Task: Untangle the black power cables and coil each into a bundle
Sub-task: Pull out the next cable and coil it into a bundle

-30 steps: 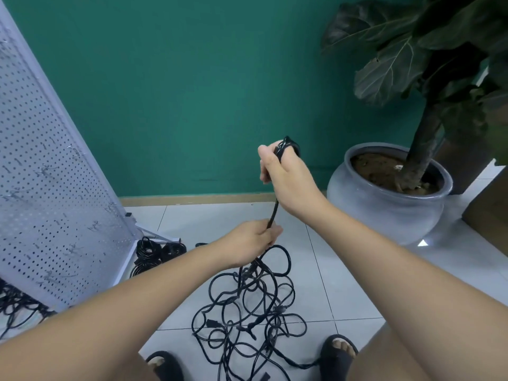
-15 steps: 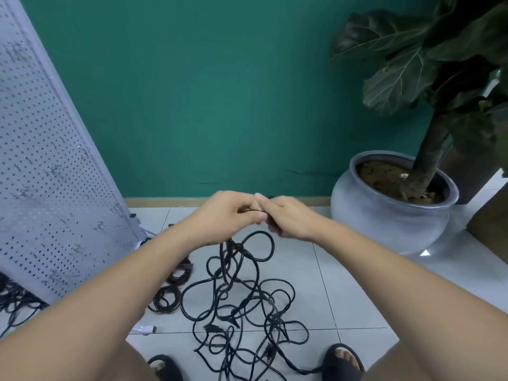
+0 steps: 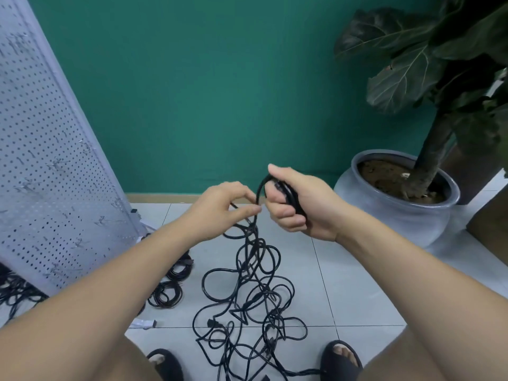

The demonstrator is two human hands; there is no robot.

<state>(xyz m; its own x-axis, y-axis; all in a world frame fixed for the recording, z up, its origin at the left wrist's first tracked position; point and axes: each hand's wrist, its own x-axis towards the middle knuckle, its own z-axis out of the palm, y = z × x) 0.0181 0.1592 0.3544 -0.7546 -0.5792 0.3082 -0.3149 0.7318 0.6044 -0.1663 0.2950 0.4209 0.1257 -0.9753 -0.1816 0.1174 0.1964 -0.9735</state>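
A tangle of black power cables (image 3: 248, 306) lies on the tiled floor between my feet, with several loops and plugs crossing each other. One strand rises from it to my hands. My right hand (image 3: 298, 204) is closed around a small coil of that cable, with a loop arching over its fingers. My left hand (image 3: 225, 206) pinches the same strand just to the left of the right hand, thumb and fingers together.
Coiled black bundles (image 3: 167, 294) lie left of the tangle, by the foot of a leaning white pegboard (image 3: 41, 166). More cables (image 3: 13, 290) lie behind the pegboard. A grey plant pot (image 3: 398, 199) stands to the right, against the green wall. Black sandals (image 3: 342, 358) flank the tangle.
My right hand dropped from high up to meet the left, then lifted again with a loop of cable wrapped in it. The strand pulled the tangle taller.
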